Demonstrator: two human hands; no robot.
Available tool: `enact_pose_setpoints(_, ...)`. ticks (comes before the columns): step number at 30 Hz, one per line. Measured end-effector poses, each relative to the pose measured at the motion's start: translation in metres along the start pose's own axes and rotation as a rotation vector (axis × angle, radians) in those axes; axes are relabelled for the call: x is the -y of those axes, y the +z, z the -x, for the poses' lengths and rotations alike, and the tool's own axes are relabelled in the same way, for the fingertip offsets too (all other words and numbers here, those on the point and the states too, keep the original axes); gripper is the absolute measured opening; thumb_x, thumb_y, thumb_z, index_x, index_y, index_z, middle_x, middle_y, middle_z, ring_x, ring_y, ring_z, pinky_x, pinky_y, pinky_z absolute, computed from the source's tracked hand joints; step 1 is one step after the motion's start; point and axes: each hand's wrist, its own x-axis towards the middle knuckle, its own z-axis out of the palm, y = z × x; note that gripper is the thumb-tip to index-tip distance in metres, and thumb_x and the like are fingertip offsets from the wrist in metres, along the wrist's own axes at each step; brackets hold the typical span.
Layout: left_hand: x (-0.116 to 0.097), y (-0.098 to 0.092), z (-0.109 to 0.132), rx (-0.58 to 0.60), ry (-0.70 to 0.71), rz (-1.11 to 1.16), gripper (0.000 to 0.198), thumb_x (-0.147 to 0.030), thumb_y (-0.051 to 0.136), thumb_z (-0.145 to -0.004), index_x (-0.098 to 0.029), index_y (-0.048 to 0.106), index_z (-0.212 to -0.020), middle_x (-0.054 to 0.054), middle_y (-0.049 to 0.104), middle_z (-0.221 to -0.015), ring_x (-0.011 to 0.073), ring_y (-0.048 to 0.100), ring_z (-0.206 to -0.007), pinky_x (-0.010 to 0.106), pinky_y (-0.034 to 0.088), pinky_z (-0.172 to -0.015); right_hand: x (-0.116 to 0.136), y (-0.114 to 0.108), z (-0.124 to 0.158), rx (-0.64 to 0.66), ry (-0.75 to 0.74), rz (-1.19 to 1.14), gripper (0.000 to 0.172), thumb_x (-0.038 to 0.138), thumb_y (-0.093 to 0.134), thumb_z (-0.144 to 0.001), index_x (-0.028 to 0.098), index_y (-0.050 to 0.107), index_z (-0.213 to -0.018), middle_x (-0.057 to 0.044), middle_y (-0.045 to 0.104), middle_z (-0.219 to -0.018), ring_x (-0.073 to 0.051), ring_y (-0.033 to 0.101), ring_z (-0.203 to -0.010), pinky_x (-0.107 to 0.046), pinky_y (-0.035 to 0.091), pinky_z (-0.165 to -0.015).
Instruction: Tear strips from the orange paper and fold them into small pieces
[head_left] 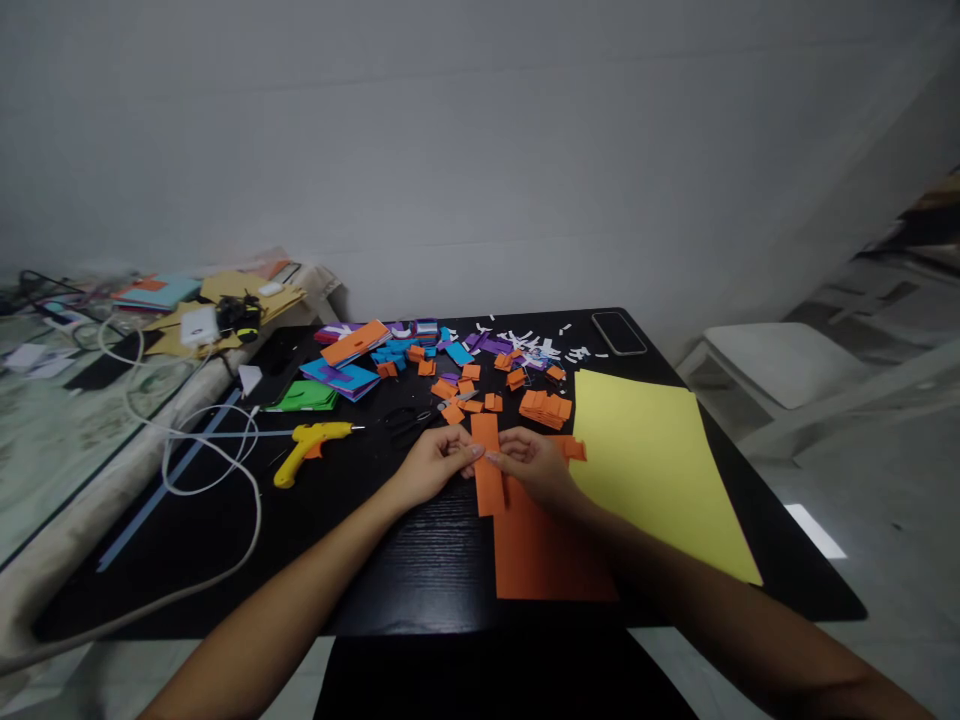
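My left hand (pixel 439 462) and my right hand (pixel 534 465) meet over a narrow orange paper strip (pixel 487 480) lying on the black table (pixel 375 560). Both hands pinch a small pale piece between their fingertips at the strip's middle; it is too small to name. A larger orange sheet (pixel 547 560) lies under my right wrist. Small orange paper pieces (pixel 544 405) are scattered just beyond my hands.
A large yellow sheet (pixel 660 470) covers the table's right side. A yellow glue gun (pixel 307 445) with a white cable (pixel 217 480) lies at left. Scissors (pixel 409 420), coloured paper stacks (pixel 345 375), white scraps (pixel 540 345) and a phone (pixel 619 332) sit farther back. A white chair (pixel 780 365) stands at right.
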Motion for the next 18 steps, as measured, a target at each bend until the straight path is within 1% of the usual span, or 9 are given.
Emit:
enact_pose_setpoints(2,-0.0024,-0.0005,0.0012,-0.003,0.034,0.003,0.039,-0.051,0.077,-0.079,-0.014,0.062,-0.079,0.000,0.062,-0.066,0.0121,0.058,-0.060,0.023,0.047,-0.061,0.0006,-0.0003,0.0000,0.007,0.000,0.007,0.042,0.049,0.090,-0.060,0.022,0.066,-0.082,0.000,0.073,-0.076,-0.019,0.072,-0.075,-0.037,0.060,-0.080)
enact_pose_setpoints(4,-0.0048,-0.0020,0.0030,-0.025,0.096,-0.027,0.036,-0.046,0.076,-0.081,-0.015,0.065,-0.094,0.000,0.062,-0.073,0.0127,0.058,-0.066,0.024,0.047,-0.064,0.0013,-0.0006,0.0002,0.021,-0.001,0.011,0.041,0.048,0.090,-0.060,0.021,0.067,-0.082,0.000,0.074,-0.079,-0.019,0.072,-0.077,-0.037,0.060,-0.083)
enact_pose_setpoints(6,-0.0066,-0.0044,0.0047,-0.048,0.152,-0.106,0.039,-0.041,0.075,-0.082,-0.015,0.067,-0.110,0.000,0.062,-0.078,0.0130,0.057,-0.069,0.024,0.047,-0.067,0.0023,-0.0007,0.0006,0.052,0.001,0.011,0.040,0.048,0.089,-0.062,0.021,0.069,-0.084,-0.002,0.076,-0.085,-0.020,0.073,-0.082,-0.038,0.059,-0.087)
enact_pose_setpoints(7,-0.0071,-0.0058,0.0053,-0.054,0.164,-0.153,0.041,-0.039,0.075,-0.082,-0.015,0.067,-0.115,0.000,0.062,-0.079,0.0131,0.057,-0.070,0.024,0.046,-0.067,0.0028,-0.0008,0.0009,0.067,0.003,0.010,0.039,0.048,0.088,-0.064,0.021,0.070,-0.086,-0.003,0.077,-0.089,-0.021,0.074,-0.085,-0.040,0.058,-0.090)
enact_pose_setpoints(9,-0.0073,-0.0079,0.0061,-0.051,0.169,-0.208,0.040,-0.037,0.074,-0.082,-0.014,0.068,-0.114,0.002,0.064,-0.080,0.0141,0.058,-0.071,0.025,0.047,-0.068,0.0041,-0.0010,0.0012,0.066,-0.001,0.013,0.040,0.047,0.087,-0.066,0.021,0.071,-0.092,-0.005,0.078,-0.094,-0.022,0.074,-0.090,-0.042,0.057,-0.094)
enact_pose_setpoints(11,-0.0068,-0.0090,0.0062,-0.056,0.177,-0.230,0.035,-0.038,0.074,-0.081,-0.014,0.071,-0.106,0.002,0.065,-0.078,0.0149,0.059,-0.070,0.026,0.047,-0.068,0.0056,-0.0017,0.0010,0.016,-0.018,0.020,0.041,0.045,0.088,-0.066,0.022,0.069,-0.095,-0.004,0.077,-0.091,-0.022,0.074,-0.089,-0.042,0.058,-0.093)
enact_pose_setpoints(14,-0.0061,-0.0089,0.0057,-0.082,0.207,-0.264,0.028,-0.037,0.076,-0.079,-0.015,0.071,-0.096,0.001,0.064,-0.073,0.0147,0.058,-0.067,0.025,0.047,-0.066,0.0072,-0.0032,-0.0001,-0.050,-0.049,0.034,0.038,0.043,0.088,-0.066,0.022,0.065,-0.089,-0.001,0.074,-0.082,-0.021,0.074,-0.085,-0.040,0.059,-0.089)
enact_pose_setpoints(18,-0.0078,-0.0101,0.0062,-0.110,0.256,-0.332,0.022,-0.035,0.072,-0.082,-0.015,0.072,-0.092,0.002,0.066,-0.073,0.0151,0.058,-0.067,0.024,0.045,-0.065,0.0065,-0.0042,-0.0016,-0.052,-0.049,0.037,0.037,0.042,0.088,-0.066,0.022,0.065,-0.086,-0.001,0.073,-0.079,-0.021,0.073,-0.081,-0.039,0.060,-0.086)
